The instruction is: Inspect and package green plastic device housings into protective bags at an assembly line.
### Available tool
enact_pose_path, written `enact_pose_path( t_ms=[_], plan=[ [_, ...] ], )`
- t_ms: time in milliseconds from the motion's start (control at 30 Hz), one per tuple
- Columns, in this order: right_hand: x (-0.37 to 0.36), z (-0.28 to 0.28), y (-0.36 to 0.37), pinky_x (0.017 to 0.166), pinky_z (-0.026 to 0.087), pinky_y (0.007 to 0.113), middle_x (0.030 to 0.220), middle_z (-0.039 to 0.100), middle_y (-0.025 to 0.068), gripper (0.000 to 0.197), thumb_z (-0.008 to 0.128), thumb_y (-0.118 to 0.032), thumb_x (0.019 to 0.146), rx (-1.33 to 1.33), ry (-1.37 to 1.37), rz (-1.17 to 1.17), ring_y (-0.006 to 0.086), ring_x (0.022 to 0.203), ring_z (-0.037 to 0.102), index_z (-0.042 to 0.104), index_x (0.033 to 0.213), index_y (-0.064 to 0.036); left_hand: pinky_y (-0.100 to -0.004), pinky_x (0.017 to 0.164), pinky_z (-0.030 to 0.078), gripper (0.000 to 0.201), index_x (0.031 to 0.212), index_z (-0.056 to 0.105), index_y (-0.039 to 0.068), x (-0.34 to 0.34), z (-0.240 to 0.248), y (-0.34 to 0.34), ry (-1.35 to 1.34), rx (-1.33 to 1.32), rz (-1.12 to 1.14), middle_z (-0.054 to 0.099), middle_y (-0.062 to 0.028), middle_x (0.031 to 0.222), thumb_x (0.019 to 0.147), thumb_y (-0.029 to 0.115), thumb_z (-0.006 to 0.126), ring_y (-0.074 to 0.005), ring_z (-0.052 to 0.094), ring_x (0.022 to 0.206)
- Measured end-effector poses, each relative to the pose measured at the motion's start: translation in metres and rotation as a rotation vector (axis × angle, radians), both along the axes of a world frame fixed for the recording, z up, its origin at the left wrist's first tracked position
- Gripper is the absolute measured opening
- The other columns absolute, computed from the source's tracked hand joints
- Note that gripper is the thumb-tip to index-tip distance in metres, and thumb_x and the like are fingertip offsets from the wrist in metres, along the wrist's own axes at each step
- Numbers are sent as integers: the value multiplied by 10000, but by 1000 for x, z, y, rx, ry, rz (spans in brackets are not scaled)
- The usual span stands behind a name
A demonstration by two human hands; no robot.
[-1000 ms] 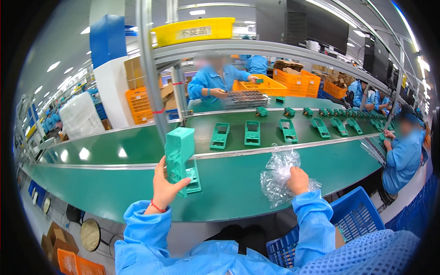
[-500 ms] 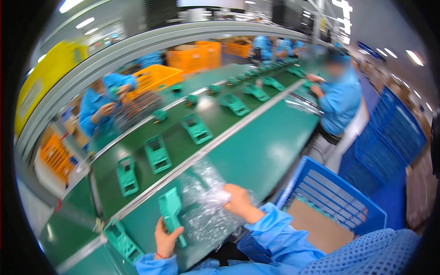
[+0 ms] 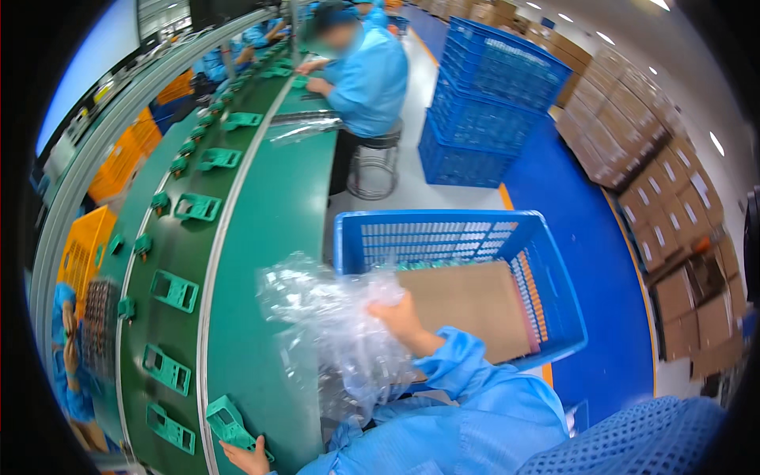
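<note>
My right hand is closed on a crumpled clear plastic bag, which hangs over the green worktable's edge and across the near left corner of the blue crate. At the lower edge my left hand grips the narrow lower end of a green plastic housing. That housing is tilted beside the metal rail between worktable and conveyor. Inside the crate, a brown cardboard sheet covers most of the contents; some green parts show along its far edge.
More green housings and small green parts lie on the conveyor. A person in blue sits farther up the line. Stacked blue crates stand behind the crate, with cartons at right. Another person's hands show at far left.
My view has turned to the right. My right hand has lifted the plastic bag off the worktable and moved it to the crate. The housing in my left hand is now beside the rail.
</note>
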State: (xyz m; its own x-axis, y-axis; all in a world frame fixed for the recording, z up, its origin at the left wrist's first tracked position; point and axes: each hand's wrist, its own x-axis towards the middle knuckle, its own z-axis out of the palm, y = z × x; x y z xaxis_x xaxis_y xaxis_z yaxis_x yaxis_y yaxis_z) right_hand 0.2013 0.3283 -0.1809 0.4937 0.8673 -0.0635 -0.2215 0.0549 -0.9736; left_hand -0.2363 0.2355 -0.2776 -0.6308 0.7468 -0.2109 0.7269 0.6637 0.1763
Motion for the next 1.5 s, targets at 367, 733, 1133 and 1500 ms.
enact_pose_path(
  t_ms=[367,733,1133,1500],
  plan=[
    [188,-9,-254,771,462,314,1003,604,92,439,638,-78,706,-137,-180,-1110,204,857,582,543,1121,30,-490,1035,212,679,1231,410,16,109,29,19,-451,459,-1125,271,-230,1369,621,100,696,-412,224,1281],
    [136,-16,-296,746,480,336,943,618,106,464,643,-172,748,-23,157,-722,213,854,596,501,1155,-2,-379,875,418,327,1045,565,-6,150,57,27,-837,534,-1144,552,-173,1097,729,53,630,-332,530,1009],
    [116,6,-221,750,481,329,945,620,102,451,647,-155,731,24,117,-127,209,853,599,516,1135,-3,-244,689,468,292,1057,582,-25,276,163,22,-1343,612,-1208,600,-102,918,766,-47,604,-147,589,761],
    [101,41,-178,754,481,323,947,622,98,440,650,-140,716,29,40,252,205,853,601,529,1117,-4,-221,608,415,178,899,614,13,274,145,39,-1425,453,-819,598,-17,815,741,64,679,-74,481,680]
  ],
)
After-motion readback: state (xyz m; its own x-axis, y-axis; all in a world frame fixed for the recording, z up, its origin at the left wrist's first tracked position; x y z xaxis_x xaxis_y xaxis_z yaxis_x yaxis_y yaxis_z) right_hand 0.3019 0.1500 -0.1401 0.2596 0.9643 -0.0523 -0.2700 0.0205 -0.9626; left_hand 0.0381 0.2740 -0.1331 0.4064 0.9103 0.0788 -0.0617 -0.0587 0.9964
